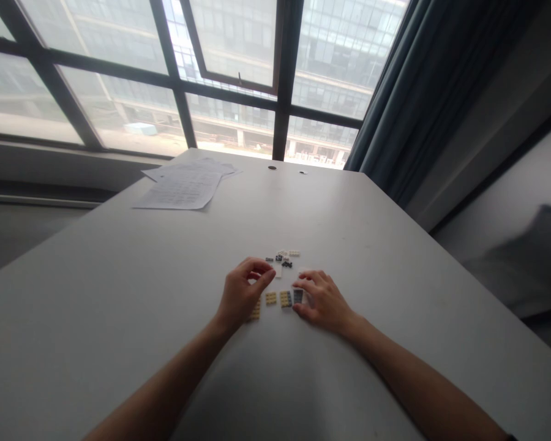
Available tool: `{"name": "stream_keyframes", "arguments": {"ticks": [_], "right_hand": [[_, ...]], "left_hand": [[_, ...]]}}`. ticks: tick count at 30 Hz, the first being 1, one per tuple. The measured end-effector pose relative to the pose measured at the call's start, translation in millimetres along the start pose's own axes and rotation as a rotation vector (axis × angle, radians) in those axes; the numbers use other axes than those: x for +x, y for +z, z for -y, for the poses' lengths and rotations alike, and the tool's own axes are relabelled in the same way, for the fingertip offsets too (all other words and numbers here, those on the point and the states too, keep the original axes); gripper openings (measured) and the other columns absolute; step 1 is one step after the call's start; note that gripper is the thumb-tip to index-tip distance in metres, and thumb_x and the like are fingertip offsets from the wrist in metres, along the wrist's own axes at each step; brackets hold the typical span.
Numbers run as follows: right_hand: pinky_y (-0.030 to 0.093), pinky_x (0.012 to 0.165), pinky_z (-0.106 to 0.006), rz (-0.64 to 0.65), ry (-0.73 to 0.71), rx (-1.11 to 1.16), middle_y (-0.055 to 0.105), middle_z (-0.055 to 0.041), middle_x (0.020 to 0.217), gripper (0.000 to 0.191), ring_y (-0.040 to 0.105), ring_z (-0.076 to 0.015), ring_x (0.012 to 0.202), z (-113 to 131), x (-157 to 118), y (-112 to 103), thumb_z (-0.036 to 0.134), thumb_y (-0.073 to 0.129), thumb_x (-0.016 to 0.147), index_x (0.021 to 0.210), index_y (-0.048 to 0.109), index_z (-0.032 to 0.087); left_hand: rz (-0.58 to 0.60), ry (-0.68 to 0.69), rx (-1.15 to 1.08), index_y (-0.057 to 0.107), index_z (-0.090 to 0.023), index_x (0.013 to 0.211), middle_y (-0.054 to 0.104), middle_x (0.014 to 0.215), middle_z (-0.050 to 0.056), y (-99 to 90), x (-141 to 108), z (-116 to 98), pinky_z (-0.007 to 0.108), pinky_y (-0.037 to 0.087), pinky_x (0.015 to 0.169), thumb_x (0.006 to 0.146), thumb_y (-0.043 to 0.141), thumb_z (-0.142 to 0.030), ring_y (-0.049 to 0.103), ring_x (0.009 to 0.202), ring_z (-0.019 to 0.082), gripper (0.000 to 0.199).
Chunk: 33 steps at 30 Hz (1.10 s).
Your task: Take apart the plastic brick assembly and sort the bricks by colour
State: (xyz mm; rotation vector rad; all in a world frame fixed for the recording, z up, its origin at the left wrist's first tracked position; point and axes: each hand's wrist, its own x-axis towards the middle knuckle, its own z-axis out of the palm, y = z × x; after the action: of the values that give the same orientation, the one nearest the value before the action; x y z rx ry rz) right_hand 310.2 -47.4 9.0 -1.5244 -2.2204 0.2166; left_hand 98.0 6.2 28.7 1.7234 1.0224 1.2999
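My left hand (250, 285) has its thumb and fingertips close together beside a small white piece (278, 270); whether it grips anything is too small to tell. Partly under that hand lies a tan studded brick (256, 311). My right hand (321, 300) is spread, thumb and fingers apart, around a dark grey piece (298, 296). Between the hands sit a small tan brick (270, 298) and a tan and grey one (285, 299). Beyond them are small black pieces (287, 264) and a white studded piece (294, 253).
Printed sheets (179, 187) lie at the far left of the white table (340, 226). A round dark hole (272, 168) and a small light item (303, 173) are near the far edge. Windows and a dark curtain (395, 110) stand beyond.
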Motion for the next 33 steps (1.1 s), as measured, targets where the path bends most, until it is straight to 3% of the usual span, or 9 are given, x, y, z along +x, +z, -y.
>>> {"name": "stream_keyframes", "arguments": {"ticks": [4,10,17,25,29,33], "right_hand": [[0.037,0.098,-0.044,0.001,-0.009,0.010,0.057,-0.0074,0.120,0.029,0.047,-0.0257,0.112,-2,0,1,0.034,0.067,0.078,0.105,0.065,0.024],[0.036,0.099,-0.045,0.000,-0.023,0.028,0.059,-0.0081,0.118,0.030,0.049,-0.0260,0.112,-3,-1,0,0.030,0.067,0.078,0.107,0.065,0.023],[0.041,0.097,-0.043,0.000,-0.034,0.074,0.060,-0.0101,0.116,0.044,0.051,-0.0255,0.109,-18,1,-13,0.041,0.072,0.074,0.112,0.062,0.020],[0.045,0.093,-0.039,0.069,-0.075,0.168,0.062,-0.0088,0.109,0.043,0.055,-0.0235,0.104,-36,2,-17,0.038,0.074,0.074,0.111,0.063,0.021],[0.045,0.092,-0.038,0.056,-0.090,0.204,0.064,-0.0085,0.107,0.041,0.055,-0.0229,0.102,-37,2,-14,0.036,0.075,0.073,0.109,0.064,0.021],[0.045,0.091,-0.037,0.040,-0.080,0.251,0.064,-0.0078,0.106,0.040,0.056,-0.0217,0.101,-39,1,-11,0.036,0.076,0.072,0.108,0.065,0.021]], "left_hand": [[0.000,0.000,0.003,0.064,-0.017,0.076,0.065,0.078,0.002,-0.4,0,1,0.024,0.050,0.066,0.077,0.066,-0.032,0.060,0.070,0.013,0.016],[-0.003,-0.009,0.012,0.064,-0.016,0.076,0.065,0.078,0.002,1.0,0,0,0.025,0.051,0.065,0.076,0.066,-0.033,0.060,0.070,0.013,0.017],[-0.089,-0.040,0.019,0.065,-0.016,0.076,0.067,0.075,0.002,-13.2,9,-1,0.025,0.051,0.065,0.075,0.066,-0.036,0.062,0.067,0.014,0.020],[-0.356,-0.121,0.090,0.066,-0.016,0.081,0.066,0.070,0.001,-49.9,29,32,0.024,0.049,0.059,0.069,0.067,-0.041,0.059,0.061,0.013,0.027],[-0.383,-0.145,0.128,0.067,-0.017,0.082,0.065,0.070,0.001,-57.6,31,45,0.024,0.048,0.060,0.069,0.066,-0.043,0.059,0.063,0.014,0.030],[-0.345,-0.139,0.150,0.066,-0.016,0.083,0.066,0.073,0.002,-53.4,27,45,0.026,0.049,0.062,0.071,0.064,-0.045,0.060,0.063,0.015,0.031]]}}
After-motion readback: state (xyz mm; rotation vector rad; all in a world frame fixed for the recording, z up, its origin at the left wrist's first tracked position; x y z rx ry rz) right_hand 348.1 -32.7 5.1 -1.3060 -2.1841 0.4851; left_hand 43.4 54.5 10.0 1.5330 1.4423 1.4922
